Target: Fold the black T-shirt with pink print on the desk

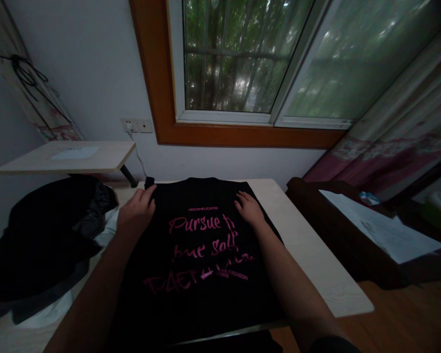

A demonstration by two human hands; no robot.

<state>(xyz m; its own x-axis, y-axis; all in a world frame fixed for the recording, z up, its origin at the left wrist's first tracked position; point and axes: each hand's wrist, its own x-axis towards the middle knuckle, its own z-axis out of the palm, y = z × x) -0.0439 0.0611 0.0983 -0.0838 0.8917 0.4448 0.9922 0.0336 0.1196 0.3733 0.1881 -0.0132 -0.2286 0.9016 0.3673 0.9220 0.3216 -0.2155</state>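
Note:
A black T-shirt (202, 304) with pink lettering lies spread on the pale wooden table, its neckline towards the window. My left hand (136, 208) rests at the shirt's upper left edge, fingers extended and apart from the thumb. Just beyond those fingertips is a small black object (149, 182), at the lower end of a white cable. On the upper right part of the shirt my right hand (250, 208) lies flat with its fingers stretched out. Neither hand visibly grips the cloth. My left forearm covers part of the shirt's left side.
Dark clothing (40, 235) is heaped at the left, below a raised wooden shelf (113, 159) bearing a paper. The table (316, 260) extends right of the shirt. Beyond it, a white sheet (382, 225) lies on a brown padded surface. A window and wall socket (135, 125) are ahead.

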